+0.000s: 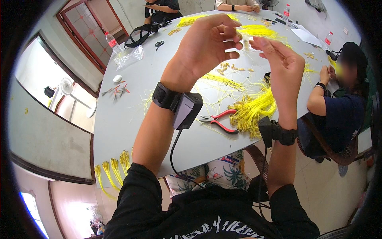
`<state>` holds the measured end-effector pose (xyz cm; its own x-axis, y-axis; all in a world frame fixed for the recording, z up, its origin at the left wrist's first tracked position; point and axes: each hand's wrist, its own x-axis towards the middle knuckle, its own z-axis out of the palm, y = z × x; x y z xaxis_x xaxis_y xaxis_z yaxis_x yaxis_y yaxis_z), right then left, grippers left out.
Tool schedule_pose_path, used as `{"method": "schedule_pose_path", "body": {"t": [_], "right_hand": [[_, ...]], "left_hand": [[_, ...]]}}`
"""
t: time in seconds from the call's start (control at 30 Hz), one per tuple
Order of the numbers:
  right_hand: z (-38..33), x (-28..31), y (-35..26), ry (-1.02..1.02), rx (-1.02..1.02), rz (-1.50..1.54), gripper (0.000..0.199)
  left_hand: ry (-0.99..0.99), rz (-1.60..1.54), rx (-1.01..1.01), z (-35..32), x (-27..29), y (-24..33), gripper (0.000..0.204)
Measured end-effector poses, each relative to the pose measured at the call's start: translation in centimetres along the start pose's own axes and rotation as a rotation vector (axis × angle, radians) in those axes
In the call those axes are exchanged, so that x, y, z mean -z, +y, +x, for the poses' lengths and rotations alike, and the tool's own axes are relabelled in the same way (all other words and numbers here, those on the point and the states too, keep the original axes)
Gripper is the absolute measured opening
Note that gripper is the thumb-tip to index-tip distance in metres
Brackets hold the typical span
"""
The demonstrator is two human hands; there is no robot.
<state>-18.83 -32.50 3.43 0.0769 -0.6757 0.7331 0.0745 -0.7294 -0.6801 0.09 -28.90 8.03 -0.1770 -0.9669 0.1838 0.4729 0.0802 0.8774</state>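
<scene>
Both hands are raised above the table. My left hand (209,46) has its palm toward me, its fingers loosely curled with gaps between them, and nothing visible in it. Facing it across a small gap, my right hand (282,59) has its fingers drawn together; what they pinch, if anything, is too small to make out. Below the hands lie a large bundle of yellow cords (256,109) with brownish-gold ends, and pliers (219,120) with red and black handles. Small gold-coloured pieces (229,68) are scattered near another bunch of yellow cords (225,81).
Several tied yellow bundles (115,169) hang over the table's near left edge. Red-tipped small tools (117,91), a white case (117,79), scissors (159,44), a plastic bag (129,57) and a bottle (112,42) lie or stand left. A co-worker (338,95) sits at right; two more sit across.
</scene>
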Motion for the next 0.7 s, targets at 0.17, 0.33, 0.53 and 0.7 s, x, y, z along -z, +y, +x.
{"method": "schedule_pose_path", "body": {"t": [0.17,0.33,0.53,0.7], "right_hand": [[0.1,0.5,-0.3,-0.002,-0.076,-0.021,0.025],[0.3,0.7,-0.3,0.059,-0.076,0.028,0.025],[0.4,1.0,-0.2,0.076,-0.042,0.167,0.025],[0.4,1.3,-0.4,0.056,-0.012,0.243,0.025]], "left_hand": [[0.1,-0.004,-0.052,0.2,0.2,0.0,0.018],[0.139,-0.06,0.023,0.3,0.5,0.0,0.019],[0.151,-0.074,-0.023,0.1,0.2,-0.6,0.031],[0.081,0.118,-0.091,0.3,0.1,-1.3,0.032]]}}
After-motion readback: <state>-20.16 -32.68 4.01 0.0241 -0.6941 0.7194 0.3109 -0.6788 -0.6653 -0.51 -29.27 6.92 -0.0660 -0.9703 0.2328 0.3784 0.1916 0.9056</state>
